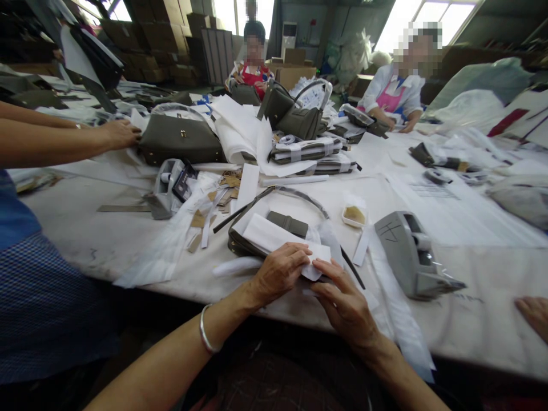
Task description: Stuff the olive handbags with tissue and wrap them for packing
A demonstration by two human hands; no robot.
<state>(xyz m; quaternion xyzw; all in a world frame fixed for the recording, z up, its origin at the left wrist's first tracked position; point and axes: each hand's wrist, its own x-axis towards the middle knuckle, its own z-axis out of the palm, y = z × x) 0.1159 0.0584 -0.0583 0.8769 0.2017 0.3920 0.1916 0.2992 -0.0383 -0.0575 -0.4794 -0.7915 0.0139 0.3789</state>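
In front of me on the table lies a dark olive handbag (pixel 236 242), with white paper (pixel 269 233) spread over it and a small olive flap piece (pixel 287 224) on top. My left hand (pixel 282 271) has its fingers closed on the paper's near right end. From the right, my right hand (pixel 345 302) pinches the same folded end, its fingertips almost meeting the left ones. The handbag's strap (pixel 306 197) arches behind, partly wrapped. My hands hide the bag's near right corner.
A grey tape dispenser (pixel 398 251) stands to the right, another grey dispenser (pixel 165 188) to the left. A small dish (pixel 354 215) sits behind my right hand. Wrapped bags (pixel 306 149) are piled farther back. A co-worker's hand (pixel 120 134) touches an olive bag (pixel 182 140); others work across the table.
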